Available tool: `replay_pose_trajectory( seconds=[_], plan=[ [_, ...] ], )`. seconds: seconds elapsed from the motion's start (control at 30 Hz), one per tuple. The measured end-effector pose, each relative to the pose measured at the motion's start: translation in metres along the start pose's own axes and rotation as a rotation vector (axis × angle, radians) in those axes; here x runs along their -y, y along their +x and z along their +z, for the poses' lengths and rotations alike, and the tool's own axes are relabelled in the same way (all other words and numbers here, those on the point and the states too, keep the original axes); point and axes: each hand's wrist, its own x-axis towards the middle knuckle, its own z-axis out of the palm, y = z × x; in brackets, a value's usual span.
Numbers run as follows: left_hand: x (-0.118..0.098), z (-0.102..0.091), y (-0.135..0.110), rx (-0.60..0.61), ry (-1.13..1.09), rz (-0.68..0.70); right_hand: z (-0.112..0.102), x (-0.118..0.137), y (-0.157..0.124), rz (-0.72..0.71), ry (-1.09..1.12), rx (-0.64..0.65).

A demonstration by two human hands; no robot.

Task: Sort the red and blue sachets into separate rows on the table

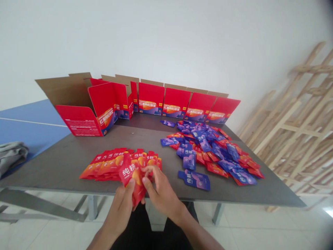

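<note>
Just over the table's front edge, my left hand [124, 199] grips a red pouch [132, 175] with an orange fruit print, thumb on its face. From the other side my right hand [158, 185] closes its thumb and fingers on the pouch's right edge. Behind them lies a spread of overlapping red pouches [104, 165], partly hidden by the held one. Off to the right, a mixed heap of purple and red pouches [203, 139] covers much of the table. One purple pouch [194, 180] lies alone near the front edge.
Open red cartons [151, 99] line the back of the grey table [145, 135]. Another open carton [83, 118] stands at the left. Beyond it are a blue table [36, 116] and grey cloth [11, 156]. Wooden frames [293, 118] lean against the wall at the right.
</note>
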Motion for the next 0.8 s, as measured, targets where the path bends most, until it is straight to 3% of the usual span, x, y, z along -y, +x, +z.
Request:
replay_pose_trajectory(
  seconds=[0.1, 0.17, 0.27, 0.37, 0.47, 0.6, 0.8],
  plan=[
    [-0.011, -0.001, 0.0, 0.139, -0.026, -0.114, 0.002, -0.012, 0.003, 0.149, 0.166, 0.125],
    [-0.014, -0.002, 0.003, 0.098, 0.024, -0.115, 0.002, -0.016, 0.006, 0.185, 0.208, 0.183],
    [-0.012, -0.01, 0.011, 0.006, 0.159, -0.062, -0.003, -0.018, 0.019, 0.131, 0.13, 0.144],
    [-0.006, -0.028, 0.025, -0.185, 0.356, 0.072, -0.008, -0.024, 0.044, 0.146, 0.057, 0.126],
    [0.007, -0.048, 0.044, -0.353, 0.561, 0.31, -0.006, -0.033, 0.077, 0.287, 0.038, 0.13],
    [0.037, -0.059, 0.064, -0.295, 0.728, 0.554, 0.005, -0.041, 0.113, 0.458, -0.073, 0.219],
    [0.066, -0.052, 0.063, -0.229, 0.83, 0.64, 0.019, -0.033, 0.129, 0.484, -0.414, 0.348]
  ],
)
